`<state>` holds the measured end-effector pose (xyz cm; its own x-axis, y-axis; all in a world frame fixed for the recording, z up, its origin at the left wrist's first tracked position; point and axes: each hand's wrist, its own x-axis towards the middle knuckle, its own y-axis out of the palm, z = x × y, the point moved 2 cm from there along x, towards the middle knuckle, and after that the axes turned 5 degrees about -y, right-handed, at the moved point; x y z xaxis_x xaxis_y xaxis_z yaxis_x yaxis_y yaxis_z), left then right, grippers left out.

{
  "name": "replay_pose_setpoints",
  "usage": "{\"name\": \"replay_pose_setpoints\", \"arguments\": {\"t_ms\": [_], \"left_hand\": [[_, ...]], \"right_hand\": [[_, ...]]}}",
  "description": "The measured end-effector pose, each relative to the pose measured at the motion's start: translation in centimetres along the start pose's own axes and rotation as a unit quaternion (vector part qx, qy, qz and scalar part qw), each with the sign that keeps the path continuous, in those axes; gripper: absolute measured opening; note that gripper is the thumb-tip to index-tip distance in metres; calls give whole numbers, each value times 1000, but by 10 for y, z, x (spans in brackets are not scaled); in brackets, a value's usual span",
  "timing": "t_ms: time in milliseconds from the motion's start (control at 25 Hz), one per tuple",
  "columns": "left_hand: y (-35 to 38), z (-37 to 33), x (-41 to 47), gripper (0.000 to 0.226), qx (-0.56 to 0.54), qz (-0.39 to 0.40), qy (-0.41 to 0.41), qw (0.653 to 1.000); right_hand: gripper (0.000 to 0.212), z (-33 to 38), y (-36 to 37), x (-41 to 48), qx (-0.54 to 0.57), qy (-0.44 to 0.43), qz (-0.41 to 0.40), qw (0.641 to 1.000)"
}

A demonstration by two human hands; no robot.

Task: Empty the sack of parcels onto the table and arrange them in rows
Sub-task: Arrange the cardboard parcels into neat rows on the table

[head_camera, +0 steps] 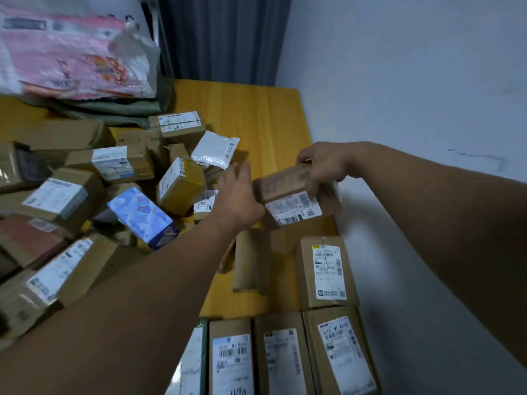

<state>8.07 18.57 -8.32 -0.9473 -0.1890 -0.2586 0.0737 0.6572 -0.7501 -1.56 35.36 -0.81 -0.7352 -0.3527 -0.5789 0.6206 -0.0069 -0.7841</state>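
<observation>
head view looks down on a yellow wooden table (251, 109) set against a white wall. the sack (71, 55), pink and white, lies slumped at the far left corner on some olive cloth, and it looks emptied: a loose pile of parcels (85, 195) spreads over the left half of the table. the right hand (322, 163) grips a small brown parcel (296, 195) from above, fingers curled round its far end, label facing the camera, raised over the right side of the table. the left hand (236, 195) is released, fingers straight, its palm at the parcel's left end and seemingly touching it. along the near edge a row of boxes (282, 360) lies side by side, labels up; beyond it a labelled box (325, 272) and a plain brown parcel (251, 260) begin a second row. the step in hand appears to be arranging, with the emptying done. the next move likely calls for lowering the held parcel next to the labelled box, squared to its neighbours and kept off the table's right edge, then reaching to the pile for another.
</observation>
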Motion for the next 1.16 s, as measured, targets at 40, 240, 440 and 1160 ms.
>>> {"name": "replay_pose_setpoints", "arguments": {"t_ms": [40,240,440,1160], "left_hand": [[-8,-3,-10,113,5,24,18,1000],[-27,5,-59,80,-105,172,33,979],[-23,32,-83,54,-265,197,-134,934],[60,59,-78,52,-212,53,-237,946]], "right_hand": [[67,9,0,-13,0,-7,15,1000],[75,50,9,-56,-21,-40,40,998],[84,68,25,-77,18,-15,-158,987],[102,16,154,-65,317,182,-126,922]]}}
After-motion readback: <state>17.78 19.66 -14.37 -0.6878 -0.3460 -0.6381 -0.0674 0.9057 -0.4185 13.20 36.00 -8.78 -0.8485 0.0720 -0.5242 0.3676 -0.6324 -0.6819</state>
